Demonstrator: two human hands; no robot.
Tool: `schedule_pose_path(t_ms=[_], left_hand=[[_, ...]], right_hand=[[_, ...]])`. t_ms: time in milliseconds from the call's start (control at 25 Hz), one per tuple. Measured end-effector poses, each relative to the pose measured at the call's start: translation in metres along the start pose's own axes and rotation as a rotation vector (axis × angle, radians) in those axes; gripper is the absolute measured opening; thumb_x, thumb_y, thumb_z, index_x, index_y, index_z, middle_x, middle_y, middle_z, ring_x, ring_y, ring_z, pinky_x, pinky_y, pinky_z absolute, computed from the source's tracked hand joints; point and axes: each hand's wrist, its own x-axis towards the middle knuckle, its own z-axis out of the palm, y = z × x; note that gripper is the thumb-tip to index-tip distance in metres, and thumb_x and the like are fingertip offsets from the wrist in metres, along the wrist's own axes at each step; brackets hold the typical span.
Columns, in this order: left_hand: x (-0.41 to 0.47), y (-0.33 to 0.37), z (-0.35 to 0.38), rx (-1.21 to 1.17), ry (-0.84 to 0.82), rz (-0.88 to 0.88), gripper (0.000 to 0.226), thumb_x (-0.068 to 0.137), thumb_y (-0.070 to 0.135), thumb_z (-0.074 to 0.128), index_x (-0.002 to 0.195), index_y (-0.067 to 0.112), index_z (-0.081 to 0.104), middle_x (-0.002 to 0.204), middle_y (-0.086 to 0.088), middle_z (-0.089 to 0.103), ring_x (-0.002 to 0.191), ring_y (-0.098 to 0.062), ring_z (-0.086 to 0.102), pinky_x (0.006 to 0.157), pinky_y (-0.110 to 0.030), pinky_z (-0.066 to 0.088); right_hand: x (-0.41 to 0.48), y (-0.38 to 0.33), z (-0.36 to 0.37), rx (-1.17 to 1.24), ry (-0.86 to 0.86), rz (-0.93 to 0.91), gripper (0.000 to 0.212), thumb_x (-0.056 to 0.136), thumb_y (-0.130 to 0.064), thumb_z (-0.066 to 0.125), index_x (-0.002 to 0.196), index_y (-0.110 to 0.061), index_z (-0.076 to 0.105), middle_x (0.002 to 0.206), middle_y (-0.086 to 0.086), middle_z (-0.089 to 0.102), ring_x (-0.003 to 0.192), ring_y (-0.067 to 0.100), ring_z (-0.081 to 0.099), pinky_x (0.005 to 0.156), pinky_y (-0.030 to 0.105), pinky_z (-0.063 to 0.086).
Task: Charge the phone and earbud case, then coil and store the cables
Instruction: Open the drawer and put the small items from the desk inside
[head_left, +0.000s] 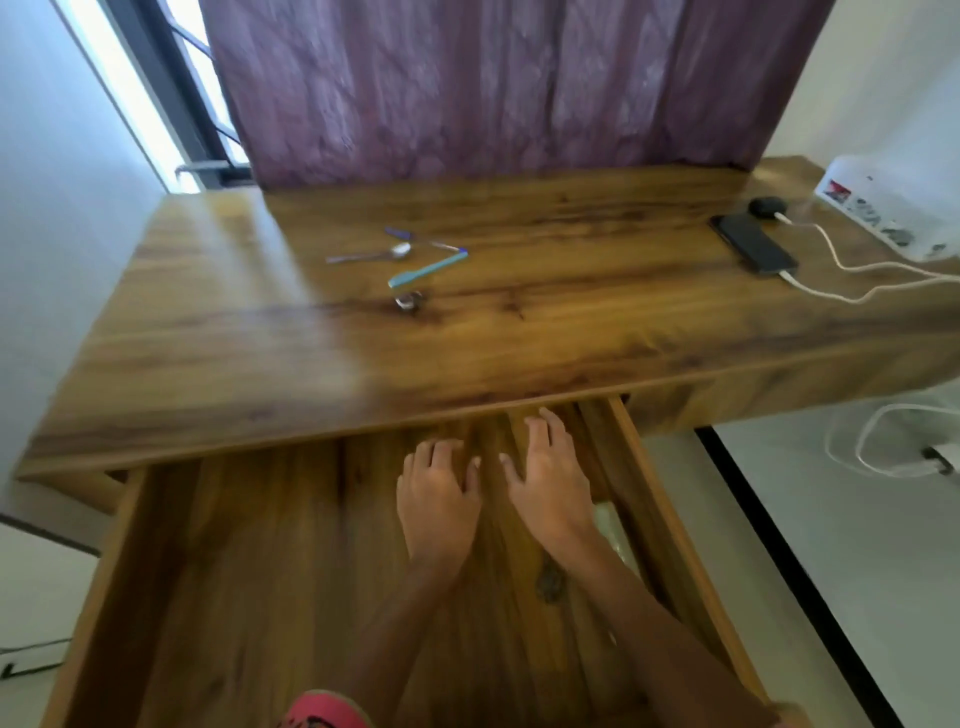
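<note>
Left grip (438, 488) and right grip (548, 480) lie flat in the open drawer (260, 571), fingers spread, holding nothing. Phone (754, 243) and earbud case (768, 206) sit cabled on the counter (415, 353), well beyond and rightward; the right grip is nearer.

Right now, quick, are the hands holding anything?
Left hand: open, fingers spread inside the drawer, holding nothing.
Right hand: open, fingers spread, holding nothing.

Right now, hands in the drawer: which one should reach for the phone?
Right, likely. The phone sits far right on the desk, its cable trailing off the right edge. The right hand is on that side; the left hand would have to cross it. Both are open and hold nothing.
</note>
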Motion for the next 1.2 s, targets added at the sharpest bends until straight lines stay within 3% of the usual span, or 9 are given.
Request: schedule_pose_path(t_ms=[200,400,520,680,760,920,1040,1200], left_hand=[[0.131,-0.015,-0.044,0.02,0.121,-0.002,0.023,0.085,0.012,0.058,0.108,0.007,0.061,0.109,-0.009,0.061,0.101,-0.023,0.053,0.078,-0.024,0.037],[0.221,-0.05,-0.029,0.091,-0.053,0.058,0.033,0.084,0.016,0.061,0.117,0.01,0.057,0.121,-0.007,0.058,0.112,-0.022,0.049,0.089,-0.03,0.041],[0.251,-0.063,-0.002,0.07,-0.179,0.05,0.052,0.082,0.032,0.067,0.129,0.015,0.05,0.131,-0.003,0.054,0.121,-0.019,0.045,0.098,-0.029,0.038],[0.258,-0.069,0.021,0.156,-0.118,0.068,0.053,0.082,0.044,0.063,0.128,0.019,0.052,0.128,-0.001,0.055,0.118,-0.018,0.045,0.094,-0.031,0.037],[0.256,-0.073,0.026,0.153,-0.076,0.109,0.046,0.083,0.042,0.061,0.123,0.02,0.057,0.123,-0.001,0.058,0.111,-0.019,0.047,0.087,-0.031,0.037],[0.247,-0.074,0.024,0.024,-0.02,0.109,0.038,0.081,0.034,0.067,0.114,0.016,0.064,0.11,-0.005,0.063,0.103,-0.021,0.052,0.083,-0.032,0.039],[0.224,-0.072,0.013,-0.092,0.043,0.063,0.032,0.079,0.029,0.07,0.105,0.01,0.065,0.102,-0.007,0.064,0.096,-0.022,0.056,0.085,-0.036,0.045],[0.169,-0.068,-0.006,-0.193,0.04,0.019,0.029,0.08,0.028,0.069,0.102,0.009,0.064,0.094,-0.007,0.062,0.083,-0.024,0.061,0.074,-0.035,0.05]], right_hand=[[0.122,-0.068,0.009,0.026,0.002,-0.153,0.046,0.096,-0.022,0.044,0.139,-0.011,0.033,0.154,0.005,0.021,0.14,0.02,0.023,0.108,0.03,0.028],[0.221,-0.086,0.041,-0.084,-0.099,-0.26,0.064,0.086,0.012,0.041,0.145,-0.01,0.025,0.157,0.007,0.013,0.143,0.02,0.015,0.112,0.032,0.023],[0.267,-0.08,0.058,-0.225,-0.117,-0.315,0.067,0.086,0.012,0.041,0.146,-0.01,0.023,0.157,0.007,0.013,0.144,0.02,0.01,0.116,0.033,0.019],[0.288,-0.076,0.068,-0.313,-0.085,-0.345,0.054,0.09,0.005,0.041,0.142,-0.008,0.033,0.15,0.009,0.031,0.141,0.021,0.022,0.114,0.03,0.016],[0.289,-0.073,0.074,-0.35,-0.011,-0.359,0.041,0.091,0.0,0.043,0.131,-0.006,0.048,0.132,0.011,0.049,0.127,0.023,0.039,0.107,0.031,0.028],[0.275,-0.072,0.081,-0.404,0.148,-0.35,0.023,0.079,0.002,0.059,0.101,-0.002,0.065,0.094,0.013,0.062,0.092,0.029,0.059,0.075,0.038,0.048],[0.251,-0.071,0.083,-0.263,0.319,-0.321,0.019,0.064,0.001,0.077,0.08,-0.007,0.069,0.072,0.006,0.064,0.071,0.025,0.061,0.059,0.032,0.05],[0.193,-0.075,0.065,-0.156,0.385,-0.318,0.013,0.067,-0.005,0.079,0.076,-0.008,0.07,0.068,0.003,0.062,0.067,0.022,0.06,0.051,0.027,0.048]])
